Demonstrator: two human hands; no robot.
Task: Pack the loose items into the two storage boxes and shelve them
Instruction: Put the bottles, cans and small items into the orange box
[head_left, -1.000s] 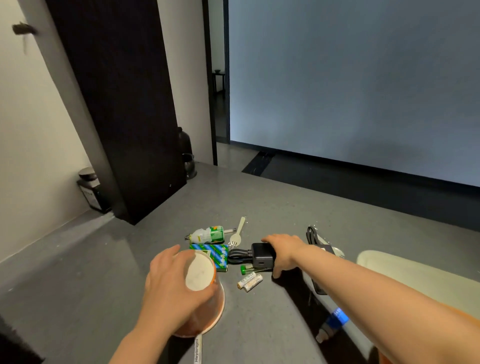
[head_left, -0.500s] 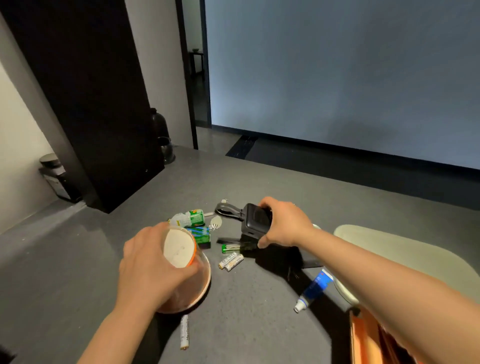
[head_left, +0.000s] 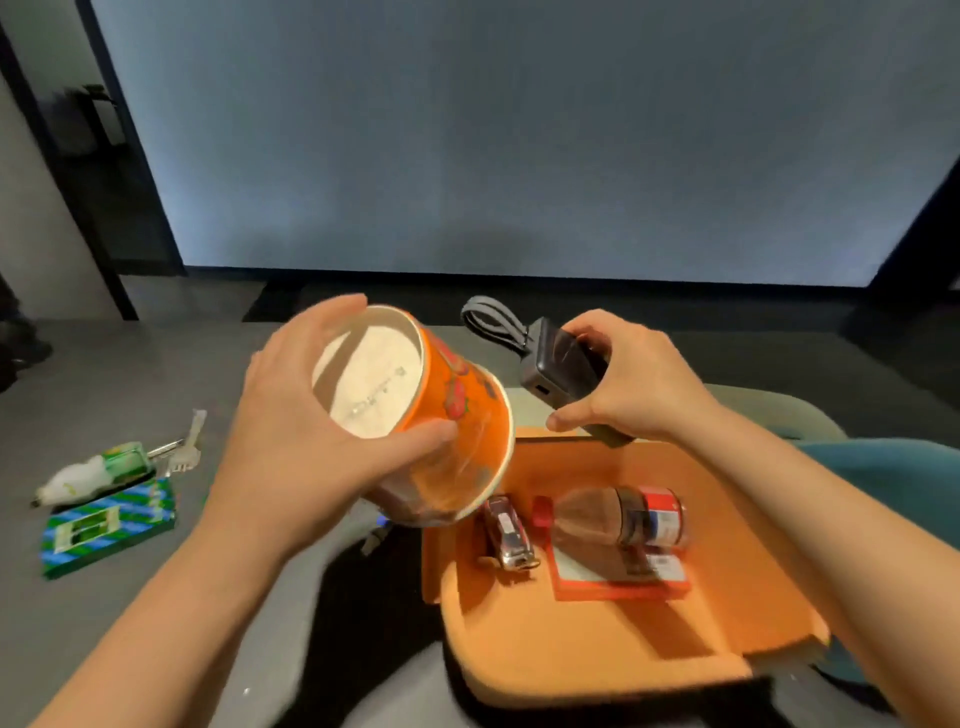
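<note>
1. The left hand (head_left: 311, 431) grips an orange cup (head_left: 415, 415), fingers over the far side of its base and thumb on the near side. The cup is tilted, its white base facing the camera and its rim down toward the near left corner of the orange box (head_left: 597, 639).
2. The right hand (head_left: 623, 384) holds a black charger (head_left: 563, 366) above the far edge of the box, fingers over its top and thumb underneath. A grey cord loop (head_left: 491, 322) sticks out from the charger's far end.
3. In the box lie a bottle (head_left: 618, 519) on its side with a red cap, a small silvery item (head_left: 509, 530) just beside it that may be a lighter, though blur makes it hard to tell, and a flat orange-edged card (head_left: 618, 577) under the bottle.
4. The cup hides part of the box's left wall and whatever lies beneath it; a small pale object (head_left: 375, 540) peeks out below the cup, too blurred to name.
5. On the grey tabletop (head_left: 130, 384), toward its left edge, are a green and blue packet (head_left: 106, 525), a white and green tube (head_left: 93, 470) touching the packet's far side, and a fork (head_left: 189, 447) just beyond.
6. A pale green lid or second box (head_left: 769, 410) shows behind the right forearm, mostly covered.
7. Both forearms are cut off at the bottom edge.
</note>
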